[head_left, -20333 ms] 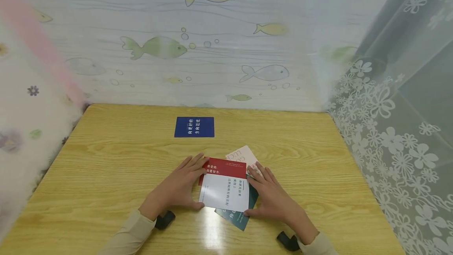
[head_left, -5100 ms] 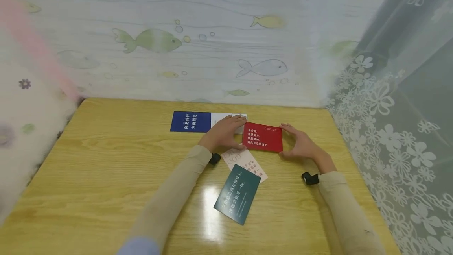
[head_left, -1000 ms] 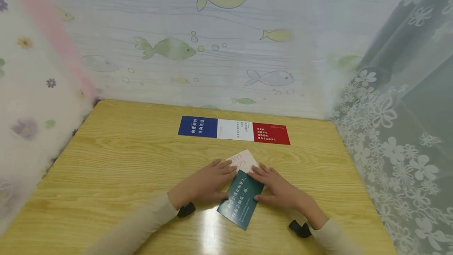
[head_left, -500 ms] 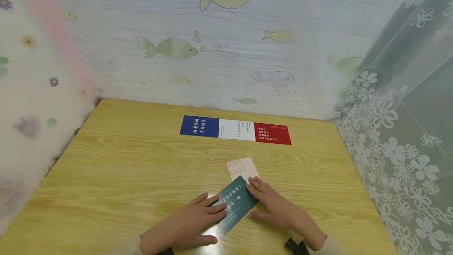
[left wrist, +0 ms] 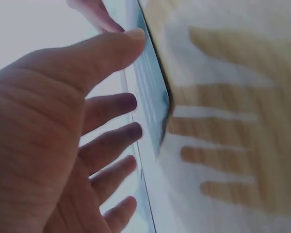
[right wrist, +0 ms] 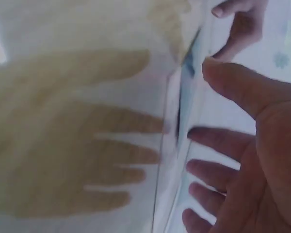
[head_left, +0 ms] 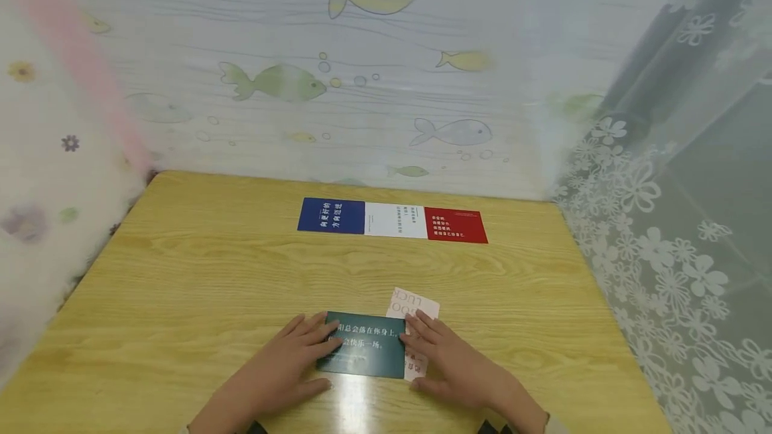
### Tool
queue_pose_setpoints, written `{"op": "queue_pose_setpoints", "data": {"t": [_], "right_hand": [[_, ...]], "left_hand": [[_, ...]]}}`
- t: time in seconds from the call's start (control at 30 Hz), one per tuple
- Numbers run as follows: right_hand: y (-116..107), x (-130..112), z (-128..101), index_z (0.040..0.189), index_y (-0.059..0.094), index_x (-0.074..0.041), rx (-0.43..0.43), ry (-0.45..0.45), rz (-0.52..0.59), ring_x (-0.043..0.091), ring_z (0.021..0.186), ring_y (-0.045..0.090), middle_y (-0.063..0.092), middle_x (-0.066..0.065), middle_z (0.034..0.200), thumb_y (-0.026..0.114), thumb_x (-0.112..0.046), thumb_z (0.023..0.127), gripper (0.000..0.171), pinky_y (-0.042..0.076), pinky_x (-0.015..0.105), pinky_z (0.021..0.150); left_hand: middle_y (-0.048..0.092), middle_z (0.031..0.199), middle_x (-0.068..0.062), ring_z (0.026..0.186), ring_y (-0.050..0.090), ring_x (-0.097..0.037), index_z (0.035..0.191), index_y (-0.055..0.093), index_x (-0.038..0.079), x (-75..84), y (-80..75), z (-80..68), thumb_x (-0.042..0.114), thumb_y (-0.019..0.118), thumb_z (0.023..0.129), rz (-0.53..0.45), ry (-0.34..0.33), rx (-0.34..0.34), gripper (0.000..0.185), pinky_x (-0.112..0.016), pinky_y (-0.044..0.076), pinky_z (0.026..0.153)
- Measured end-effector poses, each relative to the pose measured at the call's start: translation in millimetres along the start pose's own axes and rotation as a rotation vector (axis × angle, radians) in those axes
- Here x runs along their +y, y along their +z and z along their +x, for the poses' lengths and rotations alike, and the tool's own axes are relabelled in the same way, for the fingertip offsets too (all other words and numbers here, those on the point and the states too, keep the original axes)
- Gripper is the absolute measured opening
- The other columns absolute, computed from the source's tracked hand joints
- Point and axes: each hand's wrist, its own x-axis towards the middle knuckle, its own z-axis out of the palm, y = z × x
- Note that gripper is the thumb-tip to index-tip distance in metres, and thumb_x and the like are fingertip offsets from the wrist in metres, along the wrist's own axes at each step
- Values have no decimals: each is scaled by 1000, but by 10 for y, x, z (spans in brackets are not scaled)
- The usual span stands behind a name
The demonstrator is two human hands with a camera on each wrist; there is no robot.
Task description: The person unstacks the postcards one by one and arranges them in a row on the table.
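A home corner: fish-print curtain [head_left: 362, 86], lace drape [head_left: 663, 220], small wooden table [head_left: 181, 286].

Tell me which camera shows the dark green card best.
The head view: the dark green card lies flat on the table, whole face and white print visible, with the left hand and right hand at its ends. Both wrist views show only its blurred edge beside the fingers.

Pink card [head_left: 415, 303]: partial "LUCK"; Chinese lines on other cards too small.
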Motion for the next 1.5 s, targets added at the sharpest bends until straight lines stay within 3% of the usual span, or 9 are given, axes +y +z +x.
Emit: {"op": "queue_pose_setpoints", "data": {"t": [0.17, 0.33, 0.53, 0.97, 1.23, 1.5], "right_hand": [[-13, 21, 100, 159, 35, -9, 57, 40, -22, 31, 157, 19, 28, 7, 168, 75, -57, 86, 96, 30, 52, 123], [-2, 33, 197, 160, 29, -7, 33, 96, 23, 30, 158, 13, 23, 7, 169, 84, -60, 74, 116, 28, 49, 124], [6, 44, 263, 158, 35, -4, 35, 93, 45, 31, 157, 15, 27, 8, 168, 85, -59, 73, 113, 30, 50, 123], [-20, -16, 282, 151, 48, -4, 67, 91, -18, 35, 156, 20, 35, 9, 165, 86, -55, 71, 103, 27, 53, 124], [-27, -47, 299, 152, 45, -1, 61, 89, -20, 36, 156, 18, 32, 11, 165, 87, -60, 68, 110, 22, 54, 126], [-36, -39, 336, 146, 53, -1, 73, 65, -68, 37, 155, 22, 37, 12, 163, 88, -62, 65, 107, 23, 54, 125]], "left_hand": [[43, 160, -10, 151, 32, -35, 149, 53, 10, -157, -75, -54, 48, 77, 86, 7, -25, 87, 77, -57, 27, 123], [34, 164, -13, 154, 25, -37, 153, 46, 6, -268, -48, -33, 55, 76, 85, -48, -50, 68, 89, -58, 23, 124], [30, 166, -12, 155, 20, -38, 153, 45, 5, -315, -11, -22, 58, 75, 85, -90, -48, 52, 91, -59, 20, 124], [38, 162, -15, 153, 27, -38, 146, 55, 5, -244, 37, -27, 55, 74, 86, -32, -45, 87, 80, -58, 24, 123], [43, 158, -16, 151, 32, -37, 142, 58, 0, -163, 35, -13, 51, 73, 88, 7, -44, 102, 76, -57, 26, 123], [44, 158, -16, 151, 31, -37, 141, 58, -1, -106, 29, -4, 53, 71, 90, 38, -63, 83, 75, -57, 25, 124]]}}
